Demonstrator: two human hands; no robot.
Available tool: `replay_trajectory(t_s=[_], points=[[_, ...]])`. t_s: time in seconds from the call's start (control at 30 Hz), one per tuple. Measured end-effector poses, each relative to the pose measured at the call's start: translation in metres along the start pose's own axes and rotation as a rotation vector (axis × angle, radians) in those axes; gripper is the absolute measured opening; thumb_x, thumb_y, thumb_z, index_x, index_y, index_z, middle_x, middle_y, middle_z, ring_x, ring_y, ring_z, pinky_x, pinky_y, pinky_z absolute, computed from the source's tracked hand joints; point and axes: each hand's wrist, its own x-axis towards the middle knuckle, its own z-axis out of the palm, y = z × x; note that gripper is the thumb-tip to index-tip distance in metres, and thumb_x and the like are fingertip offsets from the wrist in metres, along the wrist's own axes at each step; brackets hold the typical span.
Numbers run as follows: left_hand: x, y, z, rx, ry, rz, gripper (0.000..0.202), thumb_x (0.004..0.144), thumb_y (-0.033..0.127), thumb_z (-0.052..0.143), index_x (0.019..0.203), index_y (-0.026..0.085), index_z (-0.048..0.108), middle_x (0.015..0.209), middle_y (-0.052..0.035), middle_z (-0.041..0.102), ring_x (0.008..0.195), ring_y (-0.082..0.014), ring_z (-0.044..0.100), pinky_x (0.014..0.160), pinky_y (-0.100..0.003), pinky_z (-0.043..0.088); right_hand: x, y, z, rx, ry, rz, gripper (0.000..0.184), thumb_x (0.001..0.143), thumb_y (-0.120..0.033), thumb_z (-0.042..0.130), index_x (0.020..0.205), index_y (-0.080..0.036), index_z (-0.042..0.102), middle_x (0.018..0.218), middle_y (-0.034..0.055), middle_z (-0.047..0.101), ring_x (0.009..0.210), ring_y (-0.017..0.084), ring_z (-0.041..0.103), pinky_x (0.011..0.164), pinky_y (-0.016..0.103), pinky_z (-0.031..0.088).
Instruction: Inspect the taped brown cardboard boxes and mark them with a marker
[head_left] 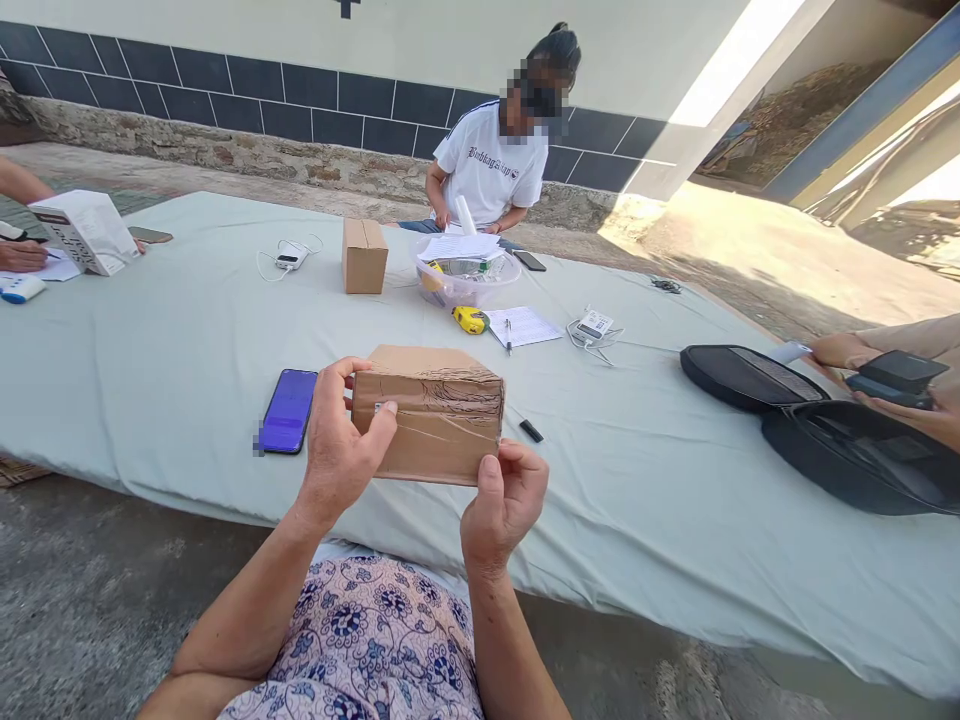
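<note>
A brown cardboard box [442, 440] with clear tape creased along its upper side is held up in front of me over the table's near edge. My left hand [341, 440] grips its left end, thumb pressed on the front face beside a small white mark. At the lower right corner, my right hand [506, 495] pinches the box between thumb and fingers. A phone with a lit purple screen [290, 412] lies left of my left hand. Just right of the box is a small black object [531, 431] on the cloth.
Beyond stand a smaller cardboard box [365, 258] and a plastic basin [457, 290] of papers and items, near a yellow tape measure [470, 320]. At right lies an open black case [847, 430] by another person's hands. A person [499, 160] sits opposite; another's hand [22, 256] writes at left.
</note>
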Motion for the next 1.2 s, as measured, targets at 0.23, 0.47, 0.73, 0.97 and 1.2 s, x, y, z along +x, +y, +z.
replay_trajectory(t_s=[0.23,0.47,0.73,0.97,1.2], points=[[0.003,-0.003,-0.001,-0.017,0.008,-0.048,0.038,0.08,0.028,0.066,0.117,0.024,0.057,0.12,-0.0088,0.063,0.103,-0.024,0.061,0.077,-0.036,0.051,-0.001,0.0,0.001,0.03,-0.011,-0.03,0.013,0.095,-0.032,0.063,0.103,-0.023,0.064,0.1,0.003,0.061,0.095,0.019,0.061,0.086,0.035,0.049],[0.001,-0.002,-0.002,-0.035,0.032,0.006,0.037,0.082,0.026,0.065,0.118,0.024,0.057,0.122,-0.0085,0.063,0.108,-0.0244,0.06,0.087,-0.039,0.048,-0.005,0.001,0.003,0.08,-0.02,-0.011,0.013,0.098,-0.033,0.059,0.103,-0.023,0.064,0.1,0.003,0.06,0.095,0.02,0.058,0.088,0.036,0.047],[0.001,-0.005,-0.006,-0.13,0.067,0.042,0.021,0.092,0.033,0.062,0.11,0.024,0.059,0.121,-0.0079,0.064,0.105,-0.0215,0.06,0.087,-0.035,0.046,-0.007,-0.005,0.004,0.043,-0.028,-0.02,0.014,0.097,-0.036,0.059,0.1,-0.022,0.063,0.096,0.0026,0.059,0.092,0.02,0.059,0.085,0.036,0.048],[0.003,-0.009,-0.006,-0.221,0.066,0.04,0.019,0.096,0.042,0.061,0.101,0.024,0.061,0.113,-0.0054,0.064,0.101,-0.0184,0.059,0.088,-0.03,0.047,-0.007,-0.005,0.003,0.088,-0.043,-0.027,0.012,0.098,-0.034,0.058,0.098,-0.023,0.062,0.093,0.0015,0.058,0.089,0.019,0.057,0.082,0.034,0.047],[0.003,-0.011,-0.006,-0.278,0.057,0.002,0.022,0.1,0.046,0.058,0.102,0.025,0.065,0.108,-0.0029,0.065,0.099,-0.0176,0.06,0.088,-0.029,0.047,-0.004,-0.011,0.003,0.059,-0.024,-0.032,0.012,0.098,-0.035,0.057,0.095,-0.024,0.061,0.088,0.0002,0.057,0.082,0.018,0.056,0.077,0.032,0.045]])
